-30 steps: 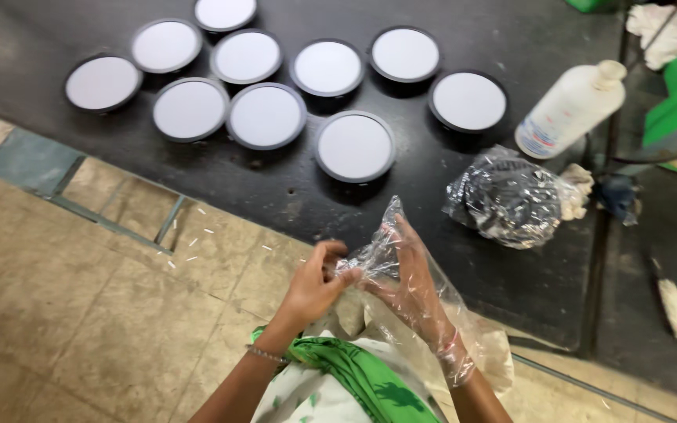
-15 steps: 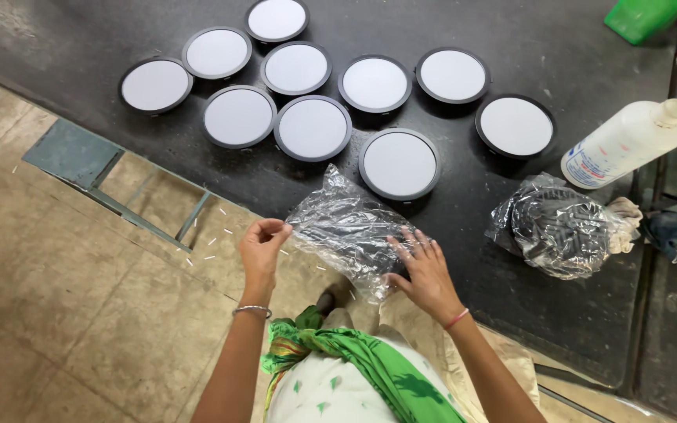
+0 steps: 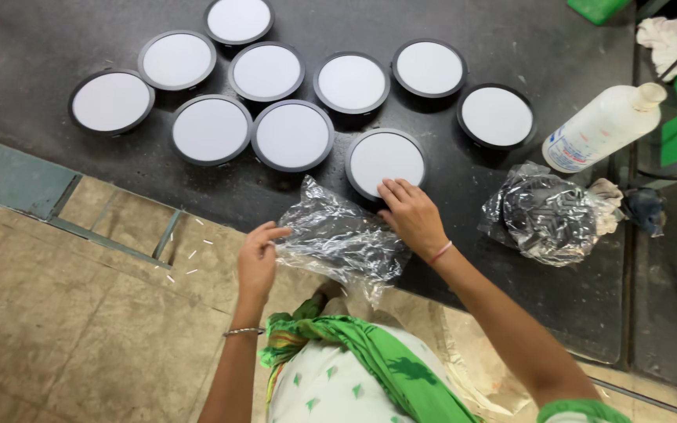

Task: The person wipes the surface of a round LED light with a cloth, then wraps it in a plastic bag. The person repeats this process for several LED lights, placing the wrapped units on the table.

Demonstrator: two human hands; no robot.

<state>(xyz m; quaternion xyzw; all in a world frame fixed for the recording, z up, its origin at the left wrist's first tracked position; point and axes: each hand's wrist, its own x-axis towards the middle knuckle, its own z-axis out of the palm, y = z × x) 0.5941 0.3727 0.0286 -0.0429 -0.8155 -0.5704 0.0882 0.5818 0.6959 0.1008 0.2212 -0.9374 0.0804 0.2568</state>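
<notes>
Head view, looking down on a dark worktable whose near edge runs from 9 o'clock down toward 4 o'clock. The left hand, at about 7 o'clock from frame centre, pinches the left edge of a crumpled clear plastic bag between thumb and fingertips; the bag lies at the table's near edge, just below centre, with its lower part hanging past the edge. The right hand, at 4 o'clock from centre, lies flat and open, palm down, on the right end of the bag, and its fingertips touch the rim of the nearest round lamp disc. The two hands are apart, one at each end of the bag.

Nine such discs, white-faced with dark rims, lie face up on the table in a loose cluster from 10 to 1 o'clock; the touched disc is the nearest of them to the person.

At 3 o'clock a second bundle of crinkled plastic wraps something dark. Just above it, at 2 o'clock, a white squeeze bottle lies tilted. A white rag lies at the top right corner.

A green scarf over a white garment occupies 6 o'clock, with tiled floor at 8 o'clock.
</notes>
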